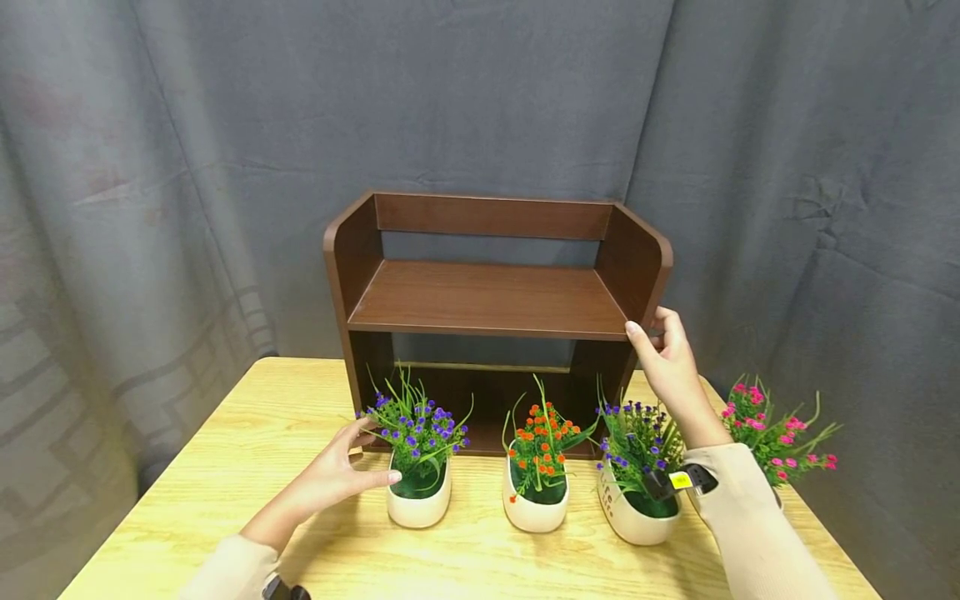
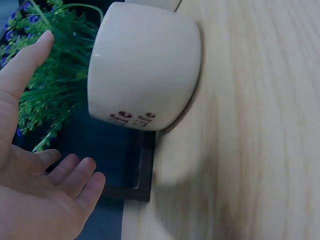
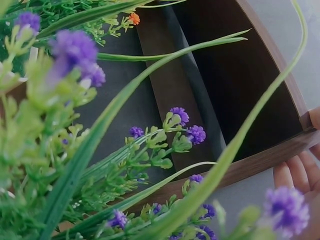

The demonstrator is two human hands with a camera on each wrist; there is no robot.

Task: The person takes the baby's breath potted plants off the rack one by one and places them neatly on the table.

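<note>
A dark brown two-tier wooden shelf [image 1: 480,298] stands upright on the table. My right hand [image 1: 670,367] grips the edge of its right side panel, thumb on the front and fingers behind; the right wrist view shows the fingertips [image 3: 295,174] against the panel. My left hand [image 1: 330,477] is beside the leftmost potted plant, a white pot [image 1: 420,510] with purple flowers [image 1: 423,429]. Its thumb and fingers are spread around the plant's left side. In the left wrist view the palm faces the leaves, and a gap separates the fingers from the pot [image 2: 145,65].
To the right stand a potted plant with orange flowers [image 1: 546,433], another purple-flowered one in a white pot [image 1: 637,523], and one with pink flowers [image 1: 783,437], partly behind my right forearm. Grey curtains [image 1: 487,100] hang behind the wooden table [image 1: 262,417].
</note>
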